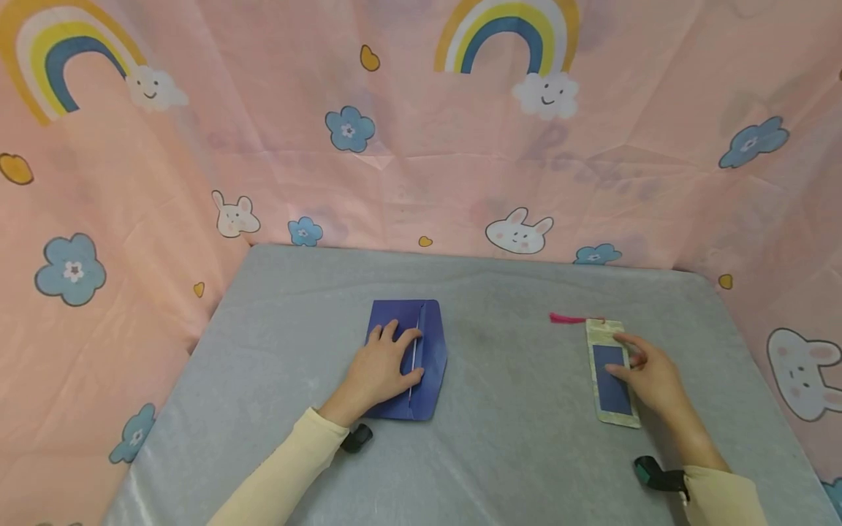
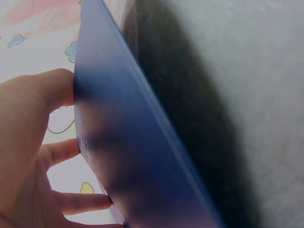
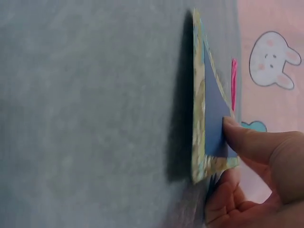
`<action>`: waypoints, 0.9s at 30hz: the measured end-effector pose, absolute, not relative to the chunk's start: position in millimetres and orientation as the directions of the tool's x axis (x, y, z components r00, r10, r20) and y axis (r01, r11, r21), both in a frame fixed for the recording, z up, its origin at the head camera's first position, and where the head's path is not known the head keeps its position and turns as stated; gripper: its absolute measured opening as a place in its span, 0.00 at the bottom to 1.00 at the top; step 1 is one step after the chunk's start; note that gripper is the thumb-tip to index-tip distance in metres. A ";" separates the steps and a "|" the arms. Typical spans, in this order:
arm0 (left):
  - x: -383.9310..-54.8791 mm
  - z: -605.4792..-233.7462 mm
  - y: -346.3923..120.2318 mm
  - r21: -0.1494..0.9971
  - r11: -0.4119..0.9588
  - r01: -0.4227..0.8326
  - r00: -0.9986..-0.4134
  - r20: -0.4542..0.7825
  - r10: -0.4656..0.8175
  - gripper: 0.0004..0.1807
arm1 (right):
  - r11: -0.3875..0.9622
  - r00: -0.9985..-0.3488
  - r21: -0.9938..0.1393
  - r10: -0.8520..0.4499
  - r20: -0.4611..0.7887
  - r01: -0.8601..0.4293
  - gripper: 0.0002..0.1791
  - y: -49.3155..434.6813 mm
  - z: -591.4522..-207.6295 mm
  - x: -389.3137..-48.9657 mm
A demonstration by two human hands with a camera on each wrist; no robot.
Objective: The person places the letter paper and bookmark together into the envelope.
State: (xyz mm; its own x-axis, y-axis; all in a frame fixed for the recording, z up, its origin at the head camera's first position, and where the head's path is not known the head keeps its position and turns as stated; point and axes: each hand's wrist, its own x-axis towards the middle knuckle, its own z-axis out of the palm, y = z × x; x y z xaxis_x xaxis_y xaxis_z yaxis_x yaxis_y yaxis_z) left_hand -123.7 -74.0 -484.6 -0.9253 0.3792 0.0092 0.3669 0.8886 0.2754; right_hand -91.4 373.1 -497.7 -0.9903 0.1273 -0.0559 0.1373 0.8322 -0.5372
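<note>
- Left sleeve (image 1: 289, 467): pale yellow, reaching in from the near left.
- Left hand (image 1: 388, 361): laid over the envelope, fingers spread and grasping nothing; the thumb and fingertips touch it.
- Envelope (image 1: 432, 358): blue, flat on the bench (image 1: 506, 416) under the left hand, showing beyond it on the far, right and near sides. A thin white strip (image 1: 415, 351) runs near to far between thumb and index finger.
- Tassel (image 1: 567, 318): pink, pointing left from the bookmark's far end.
- Bookmark (image 1: 610, 383): long, with a blue panel in a pale patterned border, well apart from the envelope. It lies just left of the right hand, partly under its thumb.
- Right hand (image 1: 656, 376): pinches the bookmark's right edge, thumb on top, fingers at the edge.
- Right sleeve (image 1: 723, 497): pale yellow, at the near right.
</note>
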 end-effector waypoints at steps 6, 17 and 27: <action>-123.9 -484.1 -73.7 0.283 0.887 0.364 -0.926 0.004 0.379 0.33 | 0.805 -0.993 -0.587 0.116 0.026 0.079 0.28 376.4 -497.4 -88.9; -123.4 -483.1 -72.9 0.283 0.888 0.363 -0.926 0.001 0.379 0.34 | 0.776 -0.981 -0.611 0.194 -0.003 0.155 0.22 378.3 -495.4 -89.9; -123.1 -482.8 -73.0 0.286 0.889 0.359 -0.927 -0.002 0.375 0.34 | 0.725 -0.974 -0.672 0.225 0.023 0.152 0.22 377.3 -484.3 -87.2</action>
State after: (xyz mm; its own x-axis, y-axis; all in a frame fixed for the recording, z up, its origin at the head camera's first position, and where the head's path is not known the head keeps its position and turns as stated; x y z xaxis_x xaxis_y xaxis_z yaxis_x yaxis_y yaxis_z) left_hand -123.1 -73.0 -482.8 -0.9270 0.3751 -0.0021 0.3590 0.8886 0.2857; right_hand -87.2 377.3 -484.3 -0.9741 0.2249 0.0226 0.1519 0.7252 -0.6716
